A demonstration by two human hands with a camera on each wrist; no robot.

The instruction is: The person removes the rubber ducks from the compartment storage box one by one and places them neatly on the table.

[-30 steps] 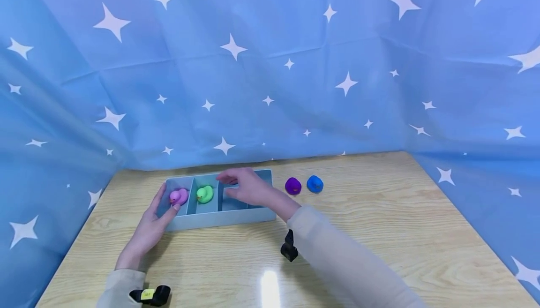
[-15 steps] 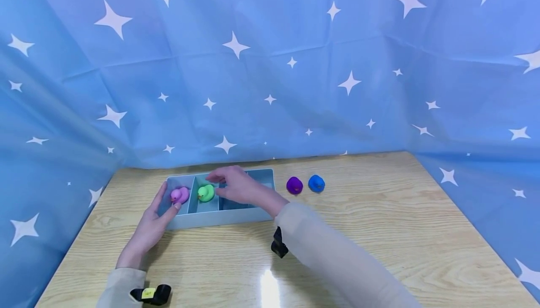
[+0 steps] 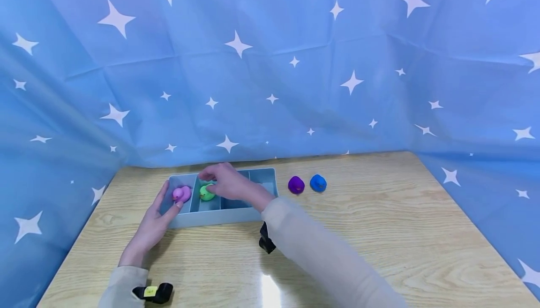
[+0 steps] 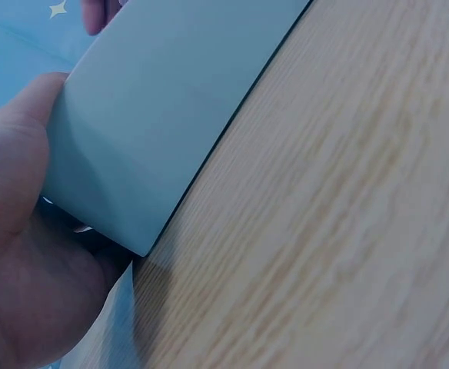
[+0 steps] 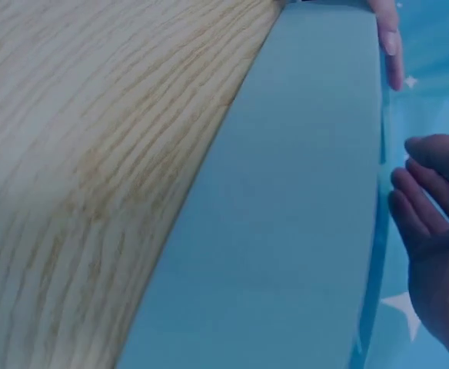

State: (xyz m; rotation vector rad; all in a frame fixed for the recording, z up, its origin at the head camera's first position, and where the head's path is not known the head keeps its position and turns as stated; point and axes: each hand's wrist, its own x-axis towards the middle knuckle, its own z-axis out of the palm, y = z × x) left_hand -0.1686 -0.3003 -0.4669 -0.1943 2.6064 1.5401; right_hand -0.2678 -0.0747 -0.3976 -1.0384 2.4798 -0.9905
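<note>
My L hand [image 3: 153,224] grips L end of tray [image 3: 211,218], prob steadying it; pink duck [image 3: 185,193] in 1st comp. R hand [image 3: 229,184], thumb + fingers apart, no grip, over green duck [image 3: 206,194] in 2nd; can't tell if touching. Purple duck [image 3: 296,184], blue duck [image 3: 318,183] on desk [image 3: 405,219].

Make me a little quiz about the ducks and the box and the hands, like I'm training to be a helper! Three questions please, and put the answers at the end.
1. True or false: the pink duck and the green duck sit in separate compartments of the tray.

2. Pick one. The fingertips of the right hand are nearest to:
A) the pink duck
B) the green duck
C) the tray's right end

3. Fill in the blank: the tray's left end is held by the person's ____ hand.

Key:
1. True; a divider stands between them.
2. B; the hand is right over the green duck's compartment.
3. Left; the left hand grips that end.
</note>
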